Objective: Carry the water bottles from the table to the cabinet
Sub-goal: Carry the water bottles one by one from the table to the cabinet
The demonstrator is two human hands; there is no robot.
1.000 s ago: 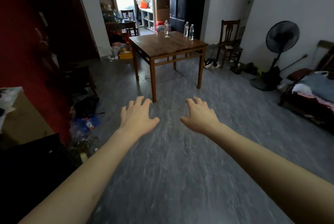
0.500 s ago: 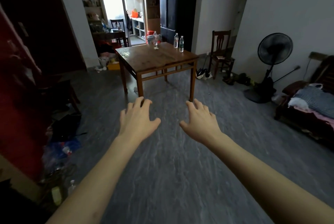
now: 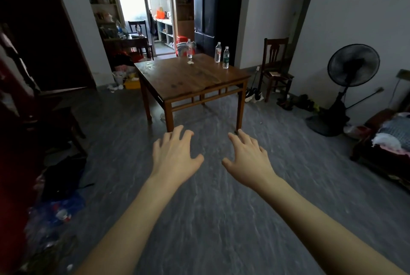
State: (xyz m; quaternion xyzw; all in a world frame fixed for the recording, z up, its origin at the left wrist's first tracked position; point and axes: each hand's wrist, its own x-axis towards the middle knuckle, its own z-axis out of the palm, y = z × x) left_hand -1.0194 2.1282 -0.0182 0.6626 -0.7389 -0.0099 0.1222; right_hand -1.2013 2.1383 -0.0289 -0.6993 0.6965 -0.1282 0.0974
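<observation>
Left hand (image 3: 175, 157): we hold it palm down over the grey floor (image 3: 210, 219), forearm outstretched, fingers spread and loosely bent, gripping nothing.
Right hand (image 3: 248, 159): we mirror the left, fingers splayed, empty, thumb pointing inward.
Table (image 3: 177, 81): wooden, square, beyond our fingertips.
Water bottles: three upright on the far half of the table; one (image 3: 189, 49) alone at the back edge, two (image 3: 218, 52) (image 3: 225, 57) just beside each other at the right.
Labels: bands visible on the paired bottles; their writing is too small for us to read.
Refrigerator (image 3: 213, 8): dark, behind the table.
</observation>
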